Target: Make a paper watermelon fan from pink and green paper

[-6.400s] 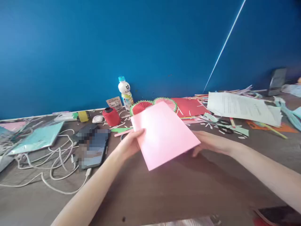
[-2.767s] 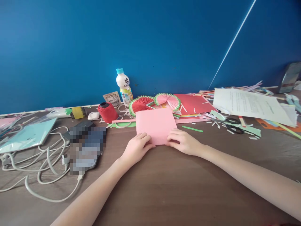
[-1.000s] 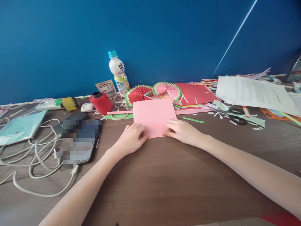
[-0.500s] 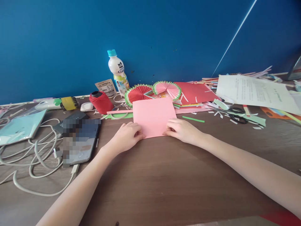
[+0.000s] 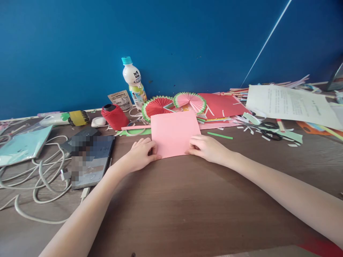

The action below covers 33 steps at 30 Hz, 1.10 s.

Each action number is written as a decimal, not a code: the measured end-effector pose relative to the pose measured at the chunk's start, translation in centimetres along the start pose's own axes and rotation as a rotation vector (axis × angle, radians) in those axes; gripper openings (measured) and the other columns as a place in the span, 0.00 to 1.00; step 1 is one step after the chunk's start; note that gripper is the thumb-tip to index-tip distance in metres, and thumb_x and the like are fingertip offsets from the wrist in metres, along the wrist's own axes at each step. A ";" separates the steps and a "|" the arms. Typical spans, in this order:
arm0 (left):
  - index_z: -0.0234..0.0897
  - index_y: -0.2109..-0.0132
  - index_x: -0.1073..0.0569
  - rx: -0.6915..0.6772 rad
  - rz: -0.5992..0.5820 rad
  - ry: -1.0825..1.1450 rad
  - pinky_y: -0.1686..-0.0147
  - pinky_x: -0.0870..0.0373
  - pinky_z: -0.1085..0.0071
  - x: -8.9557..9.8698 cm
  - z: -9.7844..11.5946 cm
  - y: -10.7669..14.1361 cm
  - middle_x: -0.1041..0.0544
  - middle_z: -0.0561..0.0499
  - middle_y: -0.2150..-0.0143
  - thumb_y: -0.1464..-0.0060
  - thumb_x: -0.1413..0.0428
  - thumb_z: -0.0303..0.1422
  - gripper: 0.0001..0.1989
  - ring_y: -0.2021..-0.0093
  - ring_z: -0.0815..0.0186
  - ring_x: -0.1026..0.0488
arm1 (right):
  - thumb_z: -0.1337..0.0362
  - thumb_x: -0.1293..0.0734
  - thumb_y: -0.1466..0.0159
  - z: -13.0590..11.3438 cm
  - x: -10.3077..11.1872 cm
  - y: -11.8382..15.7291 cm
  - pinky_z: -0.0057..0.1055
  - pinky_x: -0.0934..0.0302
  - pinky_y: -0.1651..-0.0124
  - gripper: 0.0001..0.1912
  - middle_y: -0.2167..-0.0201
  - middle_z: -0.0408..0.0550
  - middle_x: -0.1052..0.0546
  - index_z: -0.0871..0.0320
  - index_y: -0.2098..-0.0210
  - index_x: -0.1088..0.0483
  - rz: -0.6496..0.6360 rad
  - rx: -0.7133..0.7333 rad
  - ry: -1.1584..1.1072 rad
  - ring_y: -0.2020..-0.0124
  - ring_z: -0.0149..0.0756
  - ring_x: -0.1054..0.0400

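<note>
A pink sheet of paper (image 5: 175,134) stands tilted up from the table, its near edge low and its far edge raised in front of two folded paper fans. My left hand (image 5: 142,152) has its thumb and fingers curled at the sheet's lower left corner. At the lower right corner, my right hand (image 5: 205,147) pinches the paper between thumb and curled fingers. Behind the sheet are a red pleated fan (image 5: 158,107) with a green rim and a pink pleated fan (image 5: 190,101), also green-rimmed.
To the left lie a phone (image 5: 93,164), white cables (image 5: 40,178) and a red-wrapped roll (image 5: 115,117). A drink bottle (image 5: 134,84) leans by the blue wall. Scissors (image 5: 270,134), paper scraps, red paper (image 5: 225,104) and a printed sheet (image 5: 289,107) lie on the right.
My left hand has shifted slightly left along the sheet's corner, its thumb and fingers a little further apart. The right hand and the pink paper stay nearly in place.
</note>
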<state>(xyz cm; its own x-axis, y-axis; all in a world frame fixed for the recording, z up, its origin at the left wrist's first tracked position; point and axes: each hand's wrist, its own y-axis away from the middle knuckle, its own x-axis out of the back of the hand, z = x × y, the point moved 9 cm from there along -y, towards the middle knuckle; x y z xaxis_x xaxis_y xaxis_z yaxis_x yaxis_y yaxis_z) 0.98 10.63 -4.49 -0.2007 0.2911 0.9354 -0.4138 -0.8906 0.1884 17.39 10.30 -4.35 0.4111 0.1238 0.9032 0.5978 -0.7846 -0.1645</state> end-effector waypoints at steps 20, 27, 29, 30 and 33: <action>0.39 0.70 0.37 0.028 -0.019 0.066 0.55 0.43 0.58 -0.3 -0.5 0.2 0.36 0.51 0.64 0.49 0.48 0.39 0.09 0.58 0.59 0.40 | 0.50 0.41 0.37 1.0 0.6 0.4 0.28 0.58 0.76 0.22 0.77 0.43 0.34 0.57 0.80 0.47 -0.019 -0.035 0.188 0.74 0.31 0.41; 0.39 0.70 0.36 0.030 -0.008 0.083 0.55 0.43 0.57 -0.2 -0.7 0.2 0.35 0.51 0.64 0.50 0.48 0.38 0.08 0.58 0.59 0.40 | 0.46 0.43 0.37 2.2 0.9 0.8 0.28 0.57 0.76 0.24 0.78 0.42 0.35 0.56 0.80 0.50 -0.053 -0.031 0.169 0.74 0.32 0.42; 0.39 0.69 0.36 0.029 -0.006 0.088 0.55 0.43 0.57 -0.2 -0.7 0.3 0.35 0.51 0.64 0.50 0.48 0.38 0.07 0.58 0.59 0.40 | 0.46 0.42 0.38 2.7 1.1 0.9 0.27 0.57 0.76 0.25 0.78 0.42 0.36 0.57 0.80 0.51 -0.073 -0.042 0.169 0.74 0.32 0.42; 0.39 0.69 0.36 0.029 -0.008 0.089 0.54 0.43 0.56 -0.3 -0.8 0.3 0.35 0.51 0.64 0.50 0.48 0.37 0.07 0.58 0.59 0.40 | 0.45 0.42 0.39 3.0 1.1 0.9 0.27 0.56 0.76 0.25 0.78 0.42 0.36 0.57 0.81 0.51 -0.087 -0.053 0.167 0.74 0.32 0.43; 0.40 0.69 0.35 0.020 -0.020 0.096 0.54 0.43 0.57 -0.4 -0.9 0.4 0.36 0.51 0.63 0.49 0.48 0.37 0.06 0.57 0.59 0.40 | 0.44 0.39 0.42 3.8 1.4 1.1 0.27 0.56 0.75 0.26 0.78 0.41 0.37 0.57 0.81 0.51 -0.142 -0.103 0.146 0.75 0.31 0.43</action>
<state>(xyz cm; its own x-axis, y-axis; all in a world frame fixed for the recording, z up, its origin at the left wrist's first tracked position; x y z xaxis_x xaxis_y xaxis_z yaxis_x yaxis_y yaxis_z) 0.08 10.53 -5.04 -0.2773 0.3404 0.8985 -0.4009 -0.8908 0.2138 21.25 11.90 -4.80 0.2197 0.1538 0.9634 0.5660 -0.8244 0.0025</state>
